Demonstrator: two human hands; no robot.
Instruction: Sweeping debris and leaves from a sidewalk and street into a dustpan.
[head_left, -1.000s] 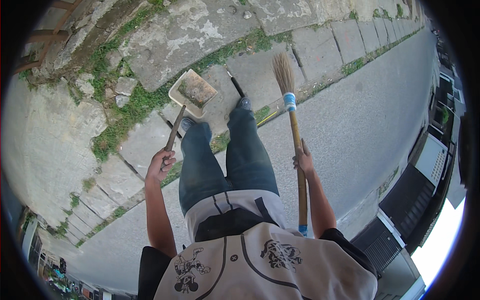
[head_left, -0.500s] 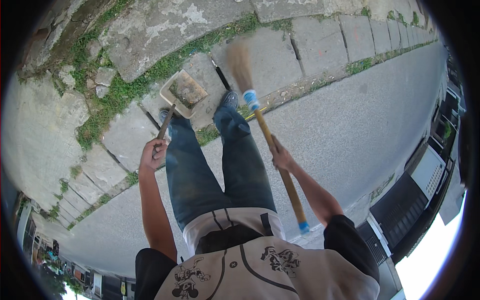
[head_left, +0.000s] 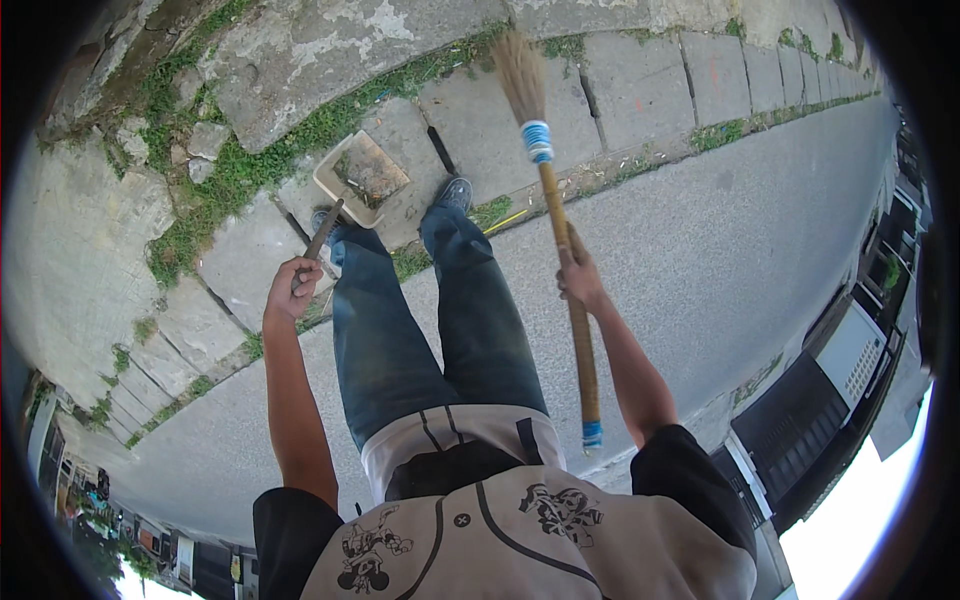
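Observation:
My right hand (head_left: 580, 272) grips the yellowish handle of a long broom (head_left: 555, 205), bound with blue and white at its neck and its lower end. The broom's tan bristles point away from me over the concrete slabs; whether they touch them I cannot tell. My left hand (head_left: 294, 284) is closed round the brown stick handle (head_left: 322, 230) of a dustpan. The pale, tray-like dustpan (head_left: 322, 177) is beside my feet, with dirt and green bits of plant in it.
A strip of grass and weeds (head_left: 270, 135) runs along the slabs, with loose stones (head_left: 208, 140) at the left. Dark gaps (head_left: 440, 150) split the slabs. Small litter lies along the edge of the grey road (head_left: 700, 260). Dark gates (head_left: 795, 420) stand at the far right.
The broom has swung to the right and farther out, now more upright in the picture, with my right hand moving along. My left hand and the dustpan have shifted slightly left.

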